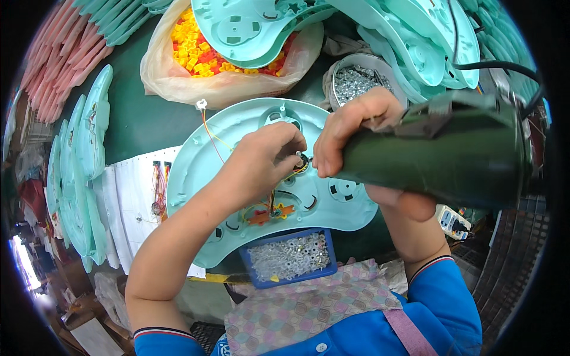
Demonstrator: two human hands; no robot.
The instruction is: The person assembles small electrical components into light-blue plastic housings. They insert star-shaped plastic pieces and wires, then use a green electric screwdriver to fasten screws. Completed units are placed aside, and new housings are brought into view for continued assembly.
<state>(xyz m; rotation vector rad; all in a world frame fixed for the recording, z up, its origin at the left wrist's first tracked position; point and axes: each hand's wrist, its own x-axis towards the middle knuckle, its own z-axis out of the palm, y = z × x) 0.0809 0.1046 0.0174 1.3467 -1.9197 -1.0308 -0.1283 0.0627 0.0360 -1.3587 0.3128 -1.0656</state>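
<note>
A curved teal plastic shell [196,172] lies on the table before me. My left hand [261,154] reaches over its middle, thumb and fingers pinched at a small round black part [301,161] with wires. What sits between those fingertips is too small to make out. My right hand [356,127] is wrapped around the front end of a dark green electric screwdriver [433,154], held sideways with its tip pointing left at the black part. Thin wires run from the shell to a white connector [202,104]. Orange star-shaped pieces [270,213] sit inside the shell's near half.
A blue tray [288,255] of small clear and metal parts stands at the near edge. Beyond the shell are a bag [178,86] of yellow and red pieces and a bowl of screws [359,80]. Teal shells [80,172] stack left; a black cable [504,66] hangs right.
</note>
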